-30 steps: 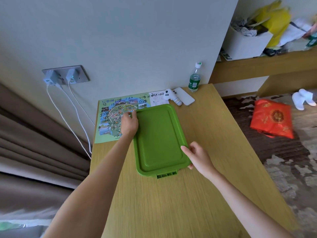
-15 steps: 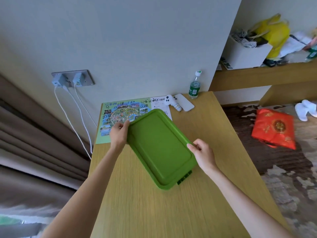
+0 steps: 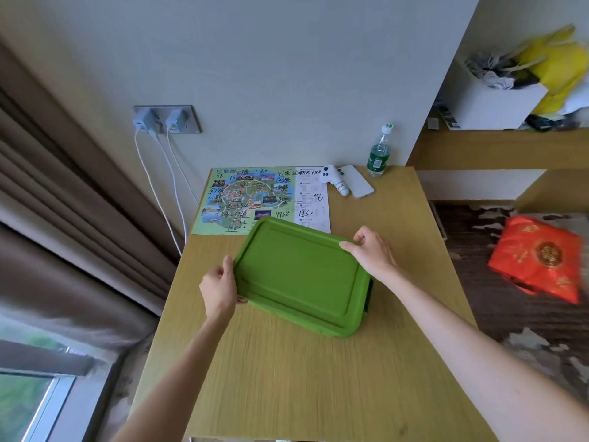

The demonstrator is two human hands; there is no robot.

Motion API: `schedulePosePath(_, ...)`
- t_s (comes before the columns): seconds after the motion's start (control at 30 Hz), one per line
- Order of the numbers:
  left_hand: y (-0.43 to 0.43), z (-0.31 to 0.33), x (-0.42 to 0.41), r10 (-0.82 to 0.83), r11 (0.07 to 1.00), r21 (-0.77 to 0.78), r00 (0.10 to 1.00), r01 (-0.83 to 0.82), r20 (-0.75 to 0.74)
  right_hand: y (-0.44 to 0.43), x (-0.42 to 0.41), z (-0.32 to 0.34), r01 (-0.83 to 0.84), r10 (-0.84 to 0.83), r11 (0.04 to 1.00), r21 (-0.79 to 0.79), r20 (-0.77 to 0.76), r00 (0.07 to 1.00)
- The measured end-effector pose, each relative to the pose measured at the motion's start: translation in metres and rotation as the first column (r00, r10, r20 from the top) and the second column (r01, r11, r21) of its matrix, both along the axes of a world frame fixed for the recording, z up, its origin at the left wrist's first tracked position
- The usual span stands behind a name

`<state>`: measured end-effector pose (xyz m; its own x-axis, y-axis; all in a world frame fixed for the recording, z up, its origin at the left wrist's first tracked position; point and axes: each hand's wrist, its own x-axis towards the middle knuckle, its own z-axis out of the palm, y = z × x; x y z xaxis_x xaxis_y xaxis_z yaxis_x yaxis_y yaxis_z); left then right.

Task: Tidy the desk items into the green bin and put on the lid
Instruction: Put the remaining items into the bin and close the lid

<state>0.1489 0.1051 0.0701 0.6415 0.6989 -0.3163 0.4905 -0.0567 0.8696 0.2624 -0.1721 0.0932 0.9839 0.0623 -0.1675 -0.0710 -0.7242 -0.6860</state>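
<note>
Formerly lengthwise green lid (image 3: 299, 275) now crosswise.

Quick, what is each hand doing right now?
Left hand: grips the green lid at its left edge.
Right hand: grips its far right corner.

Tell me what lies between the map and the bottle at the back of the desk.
In the head view, a white handheld device and a white phone lie side by side between the map and the bottle.
</note>
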Motion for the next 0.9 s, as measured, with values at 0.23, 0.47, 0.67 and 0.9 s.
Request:
schedulePosePath(0.23, -0.002, 0.007, -0.001, -0.089, 0.798, 0.57, 0.974, 0.194, -0.207, 0.01, -0.026, 0.01, 0.092, -0.036, 0.975, -0.201, 0.267, 0.963)
schedulePosePath(0.47, 0.004, 0.013, 0.031, -0.649, 0.269, 0.724, 0.675, 0.636, -0.351, 0.019, -0.072, -0.017, -0.022, 0.108, 0.922, -0.386, 0.202, 0.973)
schedulePosePath(0.67, 0.008, 0.0, 0.035, -0.649, 0.166, 0.728, 0.63, 0.665, -0.427, 0.018, -0.07, -0.029, -0.037, 0.128, 0.94, -0.338, 0.25, 0.96)
schedulePosePath(0.9, 0.01, -0.003, 0.037, -0.711, 0.275, 0.701, 0.63, 0.659, -0.313, 0.015, -0.068, -0.038, 0.029, 0.027, 0.988, -0.15, 0.357, 0.934)
